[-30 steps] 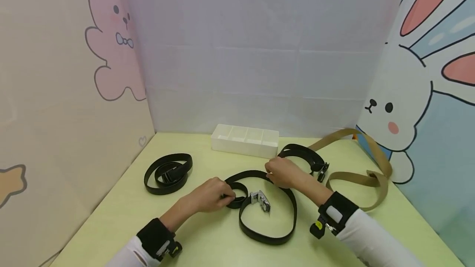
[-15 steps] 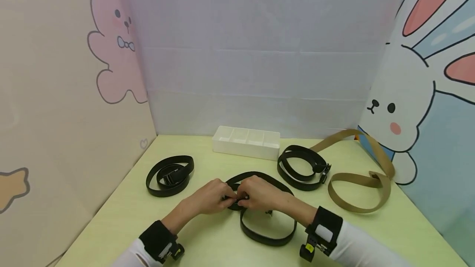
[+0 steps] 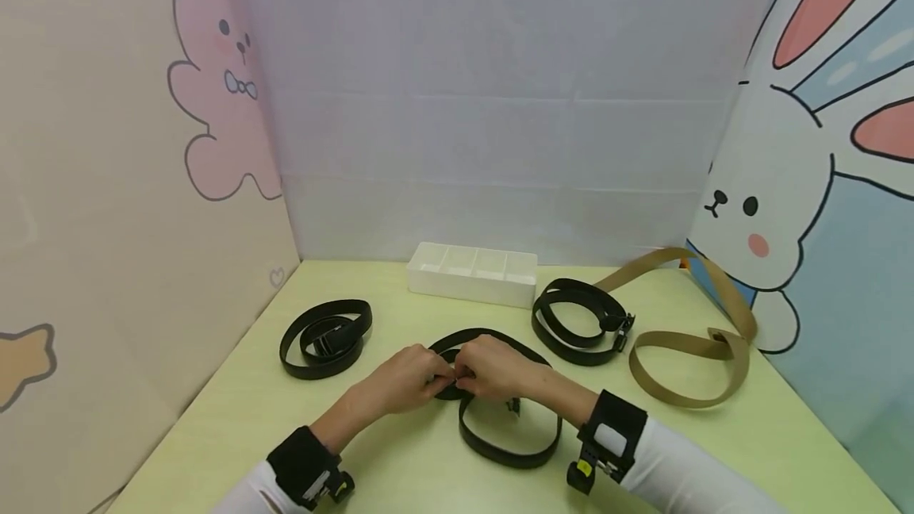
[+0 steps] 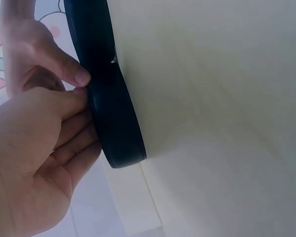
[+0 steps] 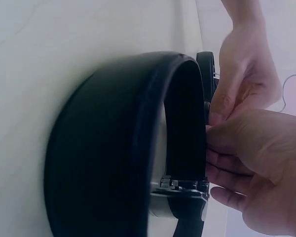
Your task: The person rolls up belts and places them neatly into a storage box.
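- Pale green table [image 3: 400,482] walled in by panels printed with cartoon rabbits; both hands meet at its middle.
- Left hand [image 3: 403,379]: fingers curled, fingertips [image 4: 81,101] pinching the edge of the black belt [image 3: 500,450], which lies in a loose loop on the table in front of the person.
- Right hand [image 3: 496,369]: fingers bent, pinching the same belt right beside the left hand; the two hands touch.
- The belt's metal buckle [image 5: 180,195] shows plainly only from the right wrist; from the head it is mostly hidden behind the right hand.
- The left wrist view shows the strap standing on edge against the table, with a thumb of the other hand on it.
- Left of the hands: a coiled black belt [image 3: 324,335]. Right and farther back: another coiled black belt [image 3: 578,322], and beyond it a tan strap [image 3: 689,347] in open loops, one end rising up the right panel.
- White divided tray [image 3: 471,282] near the back wall, with four compartments; nothing can be seen in them from here.
- No readable writing anywhere.
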A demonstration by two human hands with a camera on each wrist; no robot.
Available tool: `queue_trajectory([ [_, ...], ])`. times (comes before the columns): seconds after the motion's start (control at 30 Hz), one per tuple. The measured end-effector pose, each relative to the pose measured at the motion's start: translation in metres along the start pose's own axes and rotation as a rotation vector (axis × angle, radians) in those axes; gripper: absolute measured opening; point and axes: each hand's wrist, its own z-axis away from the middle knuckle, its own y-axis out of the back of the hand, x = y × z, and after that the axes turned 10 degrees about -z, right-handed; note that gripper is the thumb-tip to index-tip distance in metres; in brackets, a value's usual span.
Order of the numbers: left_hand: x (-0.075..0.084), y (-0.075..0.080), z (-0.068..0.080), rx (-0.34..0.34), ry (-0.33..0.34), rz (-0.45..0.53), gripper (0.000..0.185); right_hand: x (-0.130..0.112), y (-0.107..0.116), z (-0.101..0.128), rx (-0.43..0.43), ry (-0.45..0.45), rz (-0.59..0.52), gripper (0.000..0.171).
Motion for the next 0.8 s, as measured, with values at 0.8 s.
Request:
queue_trajectory([
  [0.8,0.043,0.004,0.004,0.051,0.359,-0.021,0.059,0.041,0.028,0.014,-0.080,-0.115,-0.047,0.020],
])
